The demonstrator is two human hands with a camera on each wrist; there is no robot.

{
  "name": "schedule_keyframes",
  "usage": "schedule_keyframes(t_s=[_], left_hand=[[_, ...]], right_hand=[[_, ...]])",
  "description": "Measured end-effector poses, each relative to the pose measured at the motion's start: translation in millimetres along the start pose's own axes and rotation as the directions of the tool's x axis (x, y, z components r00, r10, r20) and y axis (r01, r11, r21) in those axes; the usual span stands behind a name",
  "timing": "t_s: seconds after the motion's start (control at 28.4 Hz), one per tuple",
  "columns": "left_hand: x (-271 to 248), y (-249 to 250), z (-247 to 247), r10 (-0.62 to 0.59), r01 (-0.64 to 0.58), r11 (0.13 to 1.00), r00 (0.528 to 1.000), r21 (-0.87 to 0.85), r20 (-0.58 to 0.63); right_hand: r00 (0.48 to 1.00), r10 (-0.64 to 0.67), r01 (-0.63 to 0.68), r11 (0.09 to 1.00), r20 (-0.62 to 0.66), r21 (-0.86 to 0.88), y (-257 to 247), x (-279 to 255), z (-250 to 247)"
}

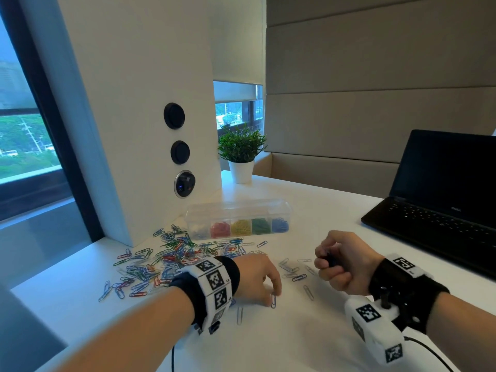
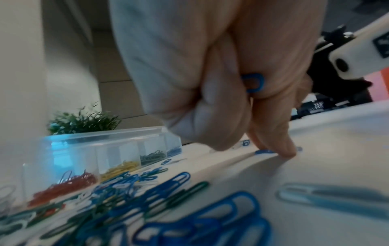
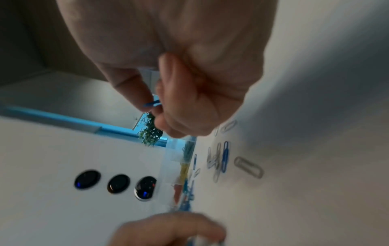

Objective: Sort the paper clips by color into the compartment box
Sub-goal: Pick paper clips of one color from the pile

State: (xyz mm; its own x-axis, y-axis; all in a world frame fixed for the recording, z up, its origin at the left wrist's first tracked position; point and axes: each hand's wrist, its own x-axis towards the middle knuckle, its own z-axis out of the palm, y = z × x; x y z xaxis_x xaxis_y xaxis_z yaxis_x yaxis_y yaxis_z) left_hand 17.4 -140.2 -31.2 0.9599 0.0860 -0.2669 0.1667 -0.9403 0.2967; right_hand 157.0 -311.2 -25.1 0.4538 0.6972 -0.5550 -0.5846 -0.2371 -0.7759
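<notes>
The left hand (image 1: 255, 280) presses a fingertip on a blue paper clip (image 1: 273, 301), other fingers curled round another. The right hand (image 1: 339, 261), farther off, pinches blue clips.

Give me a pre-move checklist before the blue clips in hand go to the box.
1. Left hand holds a blue clip: ok, it is tucked in the curled fingers.
2. Left fingertip on the next blue clip on the table: ok, touching, not yet lifted.
3. Right hand holds blue clips: ok, one pokes out of the fist; how many, cannot tell.
4. Compartment box open: cannot tell, the clear lid is hard to read.
5. Blue compartment identified: ok, at the box's right end, beside green.
6. Path to the box: ok, only loose clips lie between.
</notes>
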Motion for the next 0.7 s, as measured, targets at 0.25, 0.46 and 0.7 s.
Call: schedule_keyframes(t_s=[0.25, 0.46, 0.7], left_hand=[[8.6, 1.4, 2.4, 0.034, -0.048, 0.978, 0.997, 0.205, 0.071], [7.3, -12.1, -14.3, -0.077, 0.089, 0.967, 0.995, -0.24, 0.062], [9.8, -32.9, -40.8, -0.152, -0.077, 0.099, 0.984, -0.992, -0.092]], right_hand=[[0.959, -0.216, 0.022, 0.707, -0.185, -0.707, -0.2, 20.6, 5.4], [0.892, -0.448, 0.05, -0.03, 0.059, -0.998, 4.6, 37.4, 11.2], [0.923, -0.369, 0.07, -0.126, 0.112, -0.99, -3.7, 38.9, 12.0]])
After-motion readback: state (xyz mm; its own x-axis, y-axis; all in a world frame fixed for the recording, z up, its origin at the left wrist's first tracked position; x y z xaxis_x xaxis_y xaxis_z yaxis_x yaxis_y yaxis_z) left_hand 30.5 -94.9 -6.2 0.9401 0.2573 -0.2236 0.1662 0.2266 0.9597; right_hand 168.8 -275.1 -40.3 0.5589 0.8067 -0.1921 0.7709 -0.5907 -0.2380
